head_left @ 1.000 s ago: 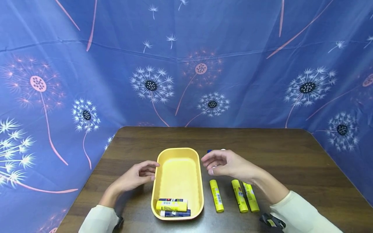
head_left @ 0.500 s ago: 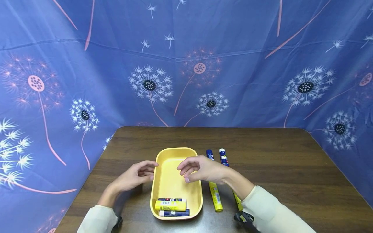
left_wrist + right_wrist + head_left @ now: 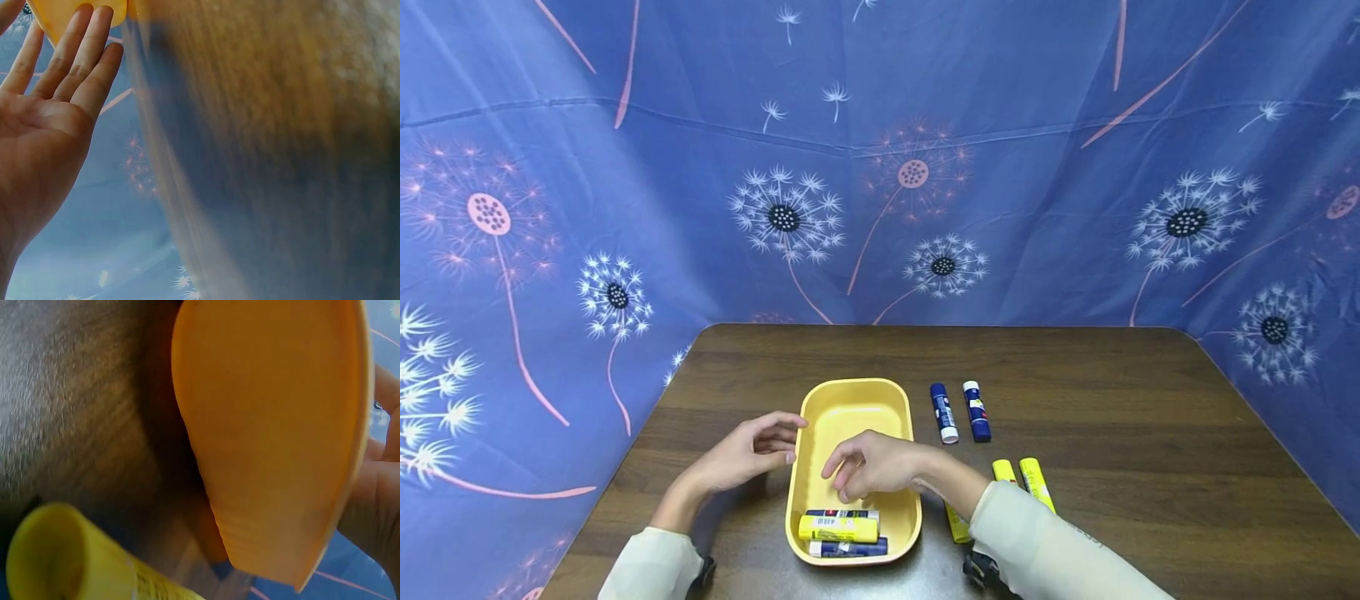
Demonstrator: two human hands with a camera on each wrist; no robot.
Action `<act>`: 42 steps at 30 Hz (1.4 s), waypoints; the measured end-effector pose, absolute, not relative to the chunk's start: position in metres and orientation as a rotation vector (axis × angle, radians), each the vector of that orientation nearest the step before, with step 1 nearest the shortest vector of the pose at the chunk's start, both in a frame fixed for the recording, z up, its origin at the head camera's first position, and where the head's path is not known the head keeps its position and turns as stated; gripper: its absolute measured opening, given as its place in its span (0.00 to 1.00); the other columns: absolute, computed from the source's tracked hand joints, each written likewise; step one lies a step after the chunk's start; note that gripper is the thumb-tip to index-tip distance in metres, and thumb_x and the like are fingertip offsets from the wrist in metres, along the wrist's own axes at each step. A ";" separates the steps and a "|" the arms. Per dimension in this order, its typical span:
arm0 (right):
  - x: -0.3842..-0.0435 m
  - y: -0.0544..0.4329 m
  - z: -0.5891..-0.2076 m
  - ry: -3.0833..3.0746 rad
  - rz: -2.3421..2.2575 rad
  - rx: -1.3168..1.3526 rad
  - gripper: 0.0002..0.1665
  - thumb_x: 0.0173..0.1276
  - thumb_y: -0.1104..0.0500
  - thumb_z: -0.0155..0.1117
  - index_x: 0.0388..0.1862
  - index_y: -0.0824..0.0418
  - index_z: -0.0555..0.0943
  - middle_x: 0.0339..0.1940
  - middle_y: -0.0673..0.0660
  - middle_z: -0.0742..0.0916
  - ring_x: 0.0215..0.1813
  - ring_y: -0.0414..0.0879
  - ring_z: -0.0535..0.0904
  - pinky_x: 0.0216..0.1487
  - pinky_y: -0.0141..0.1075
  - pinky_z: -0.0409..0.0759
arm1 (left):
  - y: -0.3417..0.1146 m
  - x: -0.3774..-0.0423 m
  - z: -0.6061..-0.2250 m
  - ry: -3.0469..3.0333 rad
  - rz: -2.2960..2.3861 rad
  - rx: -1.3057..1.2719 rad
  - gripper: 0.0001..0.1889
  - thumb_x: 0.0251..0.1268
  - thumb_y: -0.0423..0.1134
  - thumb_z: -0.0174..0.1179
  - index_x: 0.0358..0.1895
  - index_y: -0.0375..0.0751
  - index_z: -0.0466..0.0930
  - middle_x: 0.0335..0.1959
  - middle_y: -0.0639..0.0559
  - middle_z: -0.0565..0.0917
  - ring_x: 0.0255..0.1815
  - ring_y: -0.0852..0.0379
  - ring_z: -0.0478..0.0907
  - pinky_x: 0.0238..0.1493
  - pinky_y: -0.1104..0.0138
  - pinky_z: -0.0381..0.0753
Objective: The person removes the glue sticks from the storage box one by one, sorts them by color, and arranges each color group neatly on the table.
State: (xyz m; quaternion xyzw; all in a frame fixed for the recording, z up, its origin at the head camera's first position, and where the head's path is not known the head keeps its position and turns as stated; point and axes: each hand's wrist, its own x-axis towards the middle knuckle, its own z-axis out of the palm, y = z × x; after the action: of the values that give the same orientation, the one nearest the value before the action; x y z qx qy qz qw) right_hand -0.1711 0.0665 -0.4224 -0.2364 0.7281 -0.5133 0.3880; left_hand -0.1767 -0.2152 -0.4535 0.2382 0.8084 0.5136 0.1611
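Observation:
My left hand rests its straight fingertips against the left rim of a yellow tray; the left wrist view shows its palm and extended fingers. Over the tray's lower middle hovers my right hand, fingers loosely bent and nothing visible between them. Just below those fingers, in the tray's near end, lie a yellow glue stick, a blue glue stick with a white cap and a dark one partly covered. In the right wrist view, the tray wall hides part of the right hand.
Right of the tray, two blue-and-white glue sticks lie toward the back of the brown table. Nearer are several yellow glue sticks, partly covered by the right sleeve. A blue dandelion-print cloth hangs behind.
My right hand has moved left and toward me, from beside the tray's right rim to over its inside, uncovering the two blue glue sticks. The left hand has stayed at the rim.

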 end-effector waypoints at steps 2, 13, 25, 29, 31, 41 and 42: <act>-0.170 0.063 -0.425 1.847 -1.290 -0.577 0.21 0.58 0.74 0.68 0.53 0.70 0.83 0.38 0.59 0.88 0.36 0.41 0.83 0.43 0.33 0.84 | -0.215 -0.177 -0.454 2.297 1.476 0.672 0.26 0.73 0.37 0.64 0.69 0.32 0.71 0.61 0.32 0.81 0.62 0.39 0.81 0.59 0.71 0.83; -0.164 0.055 -0.434 1.915 -1.206 -0.568 0.18 0.55 0.78 0.66 0.45 0.69 0.87 0.28 0.55 0.87 0.30 0.39 0.80 0.33 0.27 0.76 | -0.214 -0.178 -0.454 2.284 1.479 0.669 0.25 0.73 0.37 0.65 0.69 0.35 0.72 0.61 0.33 0.81 0.61 0.45 0.82 0.59 0.71 0.83; -0.159 0.054 -0.433 2.040 -1.090 -0.737 0.14 0.58 0.77 0.67 0.40 0.66 0.91 0.28 0.54 0.90 0.30 0.34 0.79 0.34 0.23 0.76 | -0.214 -0.177 -0.453 2.264 1.493 0.660 0.26 0.73 0.37 0.65 0.69 0.33 0.71 0.61 0.32 0.81 0.62 0.40 0.81 0.58 0.71 0.84; -0.158 0.053 -0.433 2.050 -1.084 -0.756 0.14 0.59 0.78 0.67 0.40 0.67 0.90 0.30 0.55 0.90 0.31 0.34 0.79 0.34 0.23 0.76 | -0.214 -0.178 -0.455 2.276 1.484 0.677 0.26 0.73 0.37 0.65 0.69 0.33 0.71 0.61 0.32 0.81 0.62 0.40 0.81 0.57 0.70 0.84; -0.158 0.054 -0.433 2.062 -1.089 -0.745 0.14 0.60 0.78 0.67 0.41 0.66 0.90 0.30 0.56 0.90 0.31 0.35 0.79 0.34 0.23 0.75 | -0.214 -0.178 -0.455 2.280 1.482 0.681 0.25 0.73 0.37 0.65 0.69 0.33 0.71 0.61 0.32 0.81 0.62 0.40 0.82 0.57 0.69 0.84; -0.165 0.055 -0.436 2.177 -1.155 -0.652 0.14 0.60 0.75 0.69 0.41 0.63 0.90 0.34 0.52 0.91 0.36 0.38 0.81 0.37 0.28 0.78 | -0.211 -0.177 -0.456 2.303 1.474 0.689 0.25 0.72 0.36 0.65 0.68 0.32 0.72 0.60 0.31 0.82 0.61 0.39 0.82 0.59 0.70 0.83; -0.165 0.055 -0.436 2.185 -1.155 -0.653 0.14 0.60 0.75 0.69 0.41 0.62 0.90 0.35 0.52 0.91 0.36 0.39 0.81 0.37 0.28 0.78 | -0.211 -0.177 -0.456 2.305 1.473 0.690 0.25 0.72 0.36 0.65 0.68 0.32 0.72 0.60 0.30 0.82 0.61 0.39 0.82 0.59 0.70 0.82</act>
State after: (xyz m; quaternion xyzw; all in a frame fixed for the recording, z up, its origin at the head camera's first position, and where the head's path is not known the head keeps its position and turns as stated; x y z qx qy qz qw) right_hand -0.1652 0.0553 -0.4359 -0.2445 0.8184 -0.4327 0.2884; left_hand -0.1774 -0.2112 -0.4559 0.2414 0.8065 0.5156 0.1596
